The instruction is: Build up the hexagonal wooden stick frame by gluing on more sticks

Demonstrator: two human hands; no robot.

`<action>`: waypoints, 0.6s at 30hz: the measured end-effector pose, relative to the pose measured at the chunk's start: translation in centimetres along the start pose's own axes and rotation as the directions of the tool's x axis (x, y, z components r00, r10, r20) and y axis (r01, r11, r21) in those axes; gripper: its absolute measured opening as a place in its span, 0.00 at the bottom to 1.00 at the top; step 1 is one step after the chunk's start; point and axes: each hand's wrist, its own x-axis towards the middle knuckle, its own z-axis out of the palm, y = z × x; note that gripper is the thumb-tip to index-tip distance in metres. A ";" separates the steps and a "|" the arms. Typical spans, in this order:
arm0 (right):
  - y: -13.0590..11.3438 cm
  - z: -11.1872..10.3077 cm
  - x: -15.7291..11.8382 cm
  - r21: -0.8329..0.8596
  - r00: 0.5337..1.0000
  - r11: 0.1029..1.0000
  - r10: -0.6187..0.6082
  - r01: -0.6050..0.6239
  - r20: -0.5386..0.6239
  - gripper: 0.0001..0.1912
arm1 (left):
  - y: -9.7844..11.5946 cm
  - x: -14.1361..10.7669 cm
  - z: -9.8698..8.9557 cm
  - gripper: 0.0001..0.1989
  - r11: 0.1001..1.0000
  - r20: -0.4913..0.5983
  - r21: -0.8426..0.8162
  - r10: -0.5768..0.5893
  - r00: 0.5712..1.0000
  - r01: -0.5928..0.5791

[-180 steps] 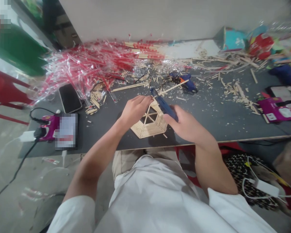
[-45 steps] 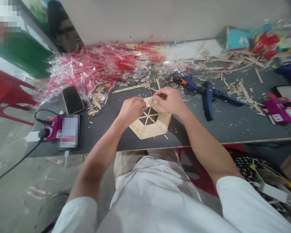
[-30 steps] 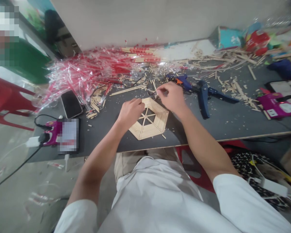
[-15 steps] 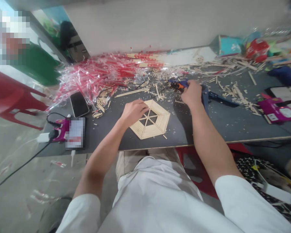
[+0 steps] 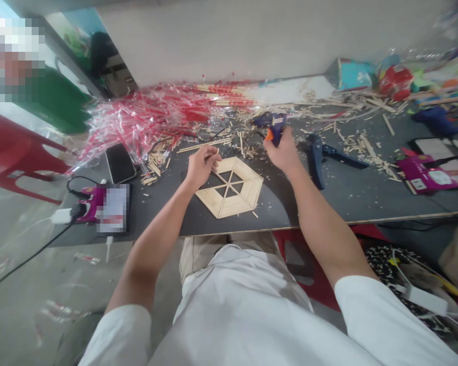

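A hexagonal frame of pale wooden sticks (image 5: 248, 195), with spokes crossing at its open middle, lies flat on the dark table. At its upper left edge is my left hand (image 5: 202, 166), fingers pinched on what looks like a short wooden stick (image 5: 216, 166), partly covered by the fingertips. My right hand (image 5: 284, 152) grips a blue glue gun (image 5: 278, 126) with an orange trigger, above and right of the frame. Some of the gun is hidden by my fingers. To the right of that hand lie dark blue cutters (image 5: 317, 157), untouched.
Red-and-clear wrappers (image 5: 148, 114) and sticks heap up along the back. Stick offcuts (image 5: 370, 150) are scattered to the right. A black phone (image 5: 120, 162), another phone on a purple box (image 5: 91, 206), and a second purple box (image 5: 423, 173) flank the work. A red stool (image 5: 19, 152) stands left.
My right hand has lifted the glue gun from beside the cutters and shifted left with it. My left hand has drawn back slightly left from the hexagon, fingers pinched.
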 end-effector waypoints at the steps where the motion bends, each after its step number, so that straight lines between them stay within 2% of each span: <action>1: -0.7 0.1 -0.3 0.030 1.000 1.000 0.009 -0.009 0.004 0.26 | -0.2 0.1 0.0 0.04 1.000 0.000 -0.015 -0.009 1.000 0.009; 4: -2.6 0.2 -1.1 0.045 0.996 0.996 0.072 -0.075 0.049 0.31 | -0.5 0.2 -0.1 0.03 1.000 -0.002 0.003 0.001 1.000 -0.001; 7: -3.7 0.3 -1.4 0.037 0.994 0.995 0.089 -0.091 0.064 0.27 | -0.7 0.3 -0.3 0.01 0.993 -0.014 0.092 0.075 0.997 -0.073; 12: -3.3 0.4 -1.4 0.046 0.998 0.998 0.050 -0.051 0.033 0.20 | -0.6 0.3 -0.8 0.02 0.932 -0.034 0.288 0.241 0.970 -0.221; 18: -3.2 0.6 -1.4 0.044 0.999 0.999 -0.006 0.004 0.037 0.24 | 0.0 0.0 -0.9 0.06 0.862 0.075 0.389 0.322 0.944 -0.325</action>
